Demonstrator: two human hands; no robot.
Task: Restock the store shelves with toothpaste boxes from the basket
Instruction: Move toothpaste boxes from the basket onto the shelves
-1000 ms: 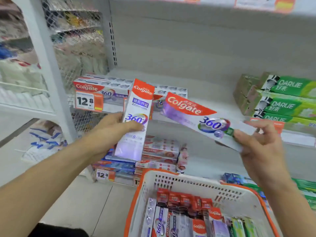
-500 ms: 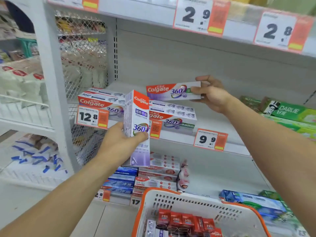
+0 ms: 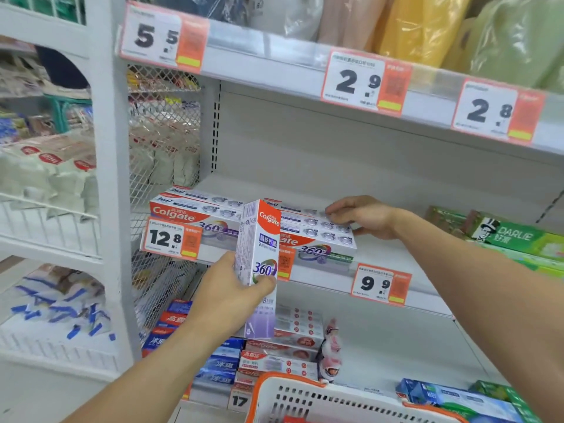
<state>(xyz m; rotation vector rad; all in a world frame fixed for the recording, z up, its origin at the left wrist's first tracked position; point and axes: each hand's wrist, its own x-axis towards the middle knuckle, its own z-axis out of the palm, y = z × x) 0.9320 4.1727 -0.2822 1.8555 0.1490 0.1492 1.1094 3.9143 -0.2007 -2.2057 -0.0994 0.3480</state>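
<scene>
Landmark: the 12.8 price tag (image 3: 174,241) on the edge of the middle shelf (image 3: 393,254).

- Your left hand (image 3: 227,296), just right of and below the tag, grips a Colgate 360 toothpaste box (image 3: 261,267) held upright, red end on top, thumb across its front.
- Left stack of Colgate 360 boxes (image 3: 195,209): directly behind and above the tag, lying flat on the shelf.
- Right stack of Colgate 360 boxes (image 3: 317,236): right of the tag, past the upright box.
- Your right hand (image 3: 363,216) lies on the far right end of that stack's top box, fingers curled over the end, thumb low on the side.
- 9.9 price tag (image 3: 381,283): further right on the same edge.
- Darlie boxes (image 3: 515,239): far right, green.
- Basket (image 3: 320,398): well below the tag, white with an orange rim; contents mostly cut off.
</scene>
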